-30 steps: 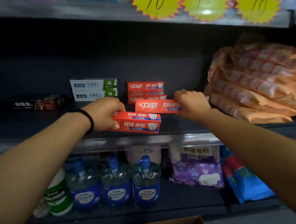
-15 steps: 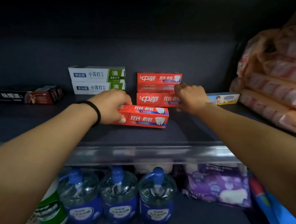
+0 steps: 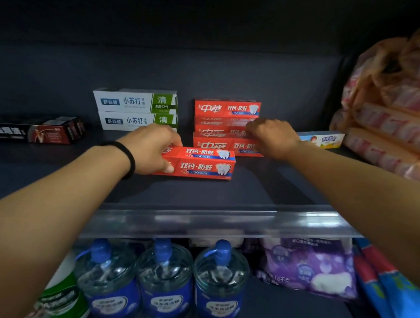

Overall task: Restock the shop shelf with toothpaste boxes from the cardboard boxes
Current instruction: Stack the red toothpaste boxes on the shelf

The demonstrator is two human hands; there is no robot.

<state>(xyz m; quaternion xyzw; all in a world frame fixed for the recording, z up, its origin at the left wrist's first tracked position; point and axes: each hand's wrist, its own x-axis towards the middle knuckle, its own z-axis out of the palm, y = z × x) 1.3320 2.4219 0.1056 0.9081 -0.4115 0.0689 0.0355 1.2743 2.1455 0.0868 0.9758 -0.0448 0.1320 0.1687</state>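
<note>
My left hand (image 3: 151, 150) grips the left end of a red toothpaste box (image 3: 202, 165), which lies slightly askew on the dark shelf (image 3: 206, 194). Behind it to the right stands a stack of matching red boxes (image 3: 226, 108) near the back wall. My right hand (image 3: 272, 137) has its fingers curled over the right end of another red box (image 3: 215, 146), which sits on the shelf against the front of that stack. No cardboard box is in view.
Two white-and-green toothpaste boxes (image 3: 135, 104) are stacked left of the red ones, and black boxes (image 3: 28, 131) lie further left. A small pale box (image 3: 324, 139) and orange-pink packs (image 3: 388, 131) fill the right. Water bottles (image 3: 165, 281) and a purple pack (image 3: 311, 273) sit below.
My right hand carried its red box back and set it down against the stack. My left hand moved its box slightly deeper onto the shelf. The view came closer.
</note>
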